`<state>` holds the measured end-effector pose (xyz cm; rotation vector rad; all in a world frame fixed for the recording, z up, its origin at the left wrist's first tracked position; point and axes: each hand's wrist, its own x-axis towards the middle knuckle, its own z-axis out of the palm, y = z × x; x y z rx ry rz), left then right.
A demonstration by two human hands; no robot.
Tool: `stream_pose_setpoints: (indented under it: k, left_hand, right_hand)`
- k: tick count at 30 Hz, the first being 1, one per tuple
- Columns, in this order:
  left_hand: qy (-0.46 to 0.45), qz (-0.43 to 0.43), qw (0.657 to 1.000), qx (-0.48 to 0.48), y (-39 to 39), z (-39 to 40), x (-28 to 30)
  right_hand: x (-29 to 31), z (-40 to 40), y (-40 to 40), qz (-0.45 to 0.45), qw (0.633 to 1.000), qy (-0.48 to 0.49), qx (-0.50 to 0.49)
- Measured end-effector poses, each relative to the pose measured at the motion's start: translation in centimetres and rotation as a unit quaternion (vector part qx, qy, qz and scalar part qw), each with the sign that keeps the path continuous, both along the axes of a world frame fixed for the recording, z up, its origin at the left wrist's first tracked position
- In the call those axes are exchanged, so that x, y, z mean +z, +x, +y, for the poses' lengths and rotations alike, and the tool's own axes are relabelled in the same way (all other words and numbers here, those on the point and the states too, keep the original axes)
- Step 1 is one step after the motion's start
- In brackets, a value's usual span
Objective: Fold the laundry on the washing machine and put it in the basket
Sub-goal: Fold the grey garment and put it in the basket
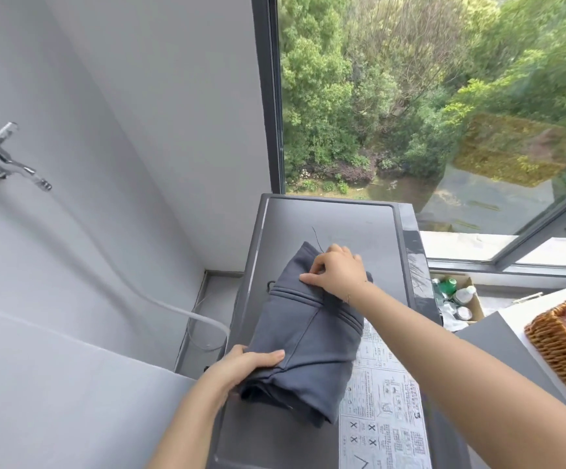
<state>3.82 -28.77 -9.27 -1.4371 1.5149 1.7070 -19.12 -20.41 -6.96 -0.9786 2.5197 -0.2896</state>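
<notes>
Fingers [268,358] of our left hand [241,367] curl round the near fold of the grey garment [308,336]; right hand [335,269] pinches its far edge. It lies beneath both on the washing machine [359,221], thick, soft, floppy: we judge two-handed support under the bundle best.

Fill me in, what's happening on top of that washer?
A person is folding a grey garment on the washing machine. The left hand grips the near folded edge; the right hand pinches the far end, where a drawstring sticks out. The garment is folded into a compact bundle and lies on the lid. The wicker basket sits to the right with a pink item inside.
</notes>
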Motion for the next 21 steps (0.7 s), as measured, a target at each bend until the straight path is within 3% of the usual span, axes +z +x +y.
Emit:
stream_pose_setpoints:
  k: [2, 6, 9, 11, 14, 17, 19, 21]
  left_hand:
    - [0.045, 0.001, 0.999, 0.025, 0.1, 0.4, 0.2]
    - [0.095, 0.02, 0.993, 0.073, -0.1, 1.0, 0.4]
    - [0.12, 0.042, 0.984, 0.126, -0.6, 1.3, 0.5]
    - [0.087, 0.053, 0.986, 0.133, -1.1, 1.2, 0.9]
    - [-0.014, 0.101, 0.984, 0.143, -2.2, 0.2, 2.2]
    - [-0.188, 0.172, 0.96, 0.112, -4.2, -1.3, 3.6]
    - [-0.38, 0.196, 0.9, 0.081, -5.0, -2.1, 3.8]
    - [-0.549, 0.273, 0.788, 0.056, -5.0, -2.1, 3.3]
  right_hand:
    - [0.1, -1.0, -1.5, -0.051, 0.998, 0.036, -0.028]
    - [0.2, -1.7, -3.2, -0.272, 0.952, 0.087, -0.107]
    - [0.3, -1.6, -3.5, -0.316, 0.936, 0.106, -0.115]
    - [0.0, -1.3, -3.5, -0.35, 0.923, 0.098, -0.129]
    - [0.9, -0.6, -3.4, -0.392, 0.9, 0.018, -0.187]
    - [3.7, 0.4, -3.4, -0.348, 0.89, -0.168, -0.242]
    - [5.3, 1.3, -3.0, -0.324, 0.864, -0.312, -0.225]
    - [5.9, 3.2, -1.8, -0.295, 0.839, -0.427, -0.162]
